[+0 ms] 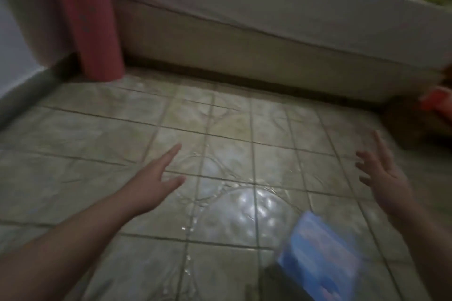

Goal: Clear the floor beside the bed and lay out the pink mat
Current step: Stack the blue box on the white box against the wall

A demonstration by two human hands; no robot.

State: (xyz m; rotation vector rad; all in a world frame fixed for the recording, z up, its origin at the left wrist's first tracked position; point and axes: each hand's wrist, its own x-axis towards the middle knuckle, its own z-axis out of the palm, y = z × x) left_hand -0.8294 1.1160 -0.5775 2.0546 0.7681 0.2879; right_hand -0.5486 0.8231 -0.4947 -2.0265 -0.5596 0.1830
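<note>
2 bare hands hover over the tiled floor (102, 129), both holding nothing: left hand (152, 178) with fingers straight and thumb spread, rolled pink mat (97, 19) standing upright well beyond its fingertips against the bed (244, 39), right hand (381, 176) fingers spread, blurred blue packet (320, 256) below them.

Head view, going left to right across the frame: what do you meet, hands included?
Rolled pink mat standing upright in the corner → left hand, fingers straight → blue rectangular packet on the tiled floor → right hand, fingers spread → blurred orange object at the edge.
</note>
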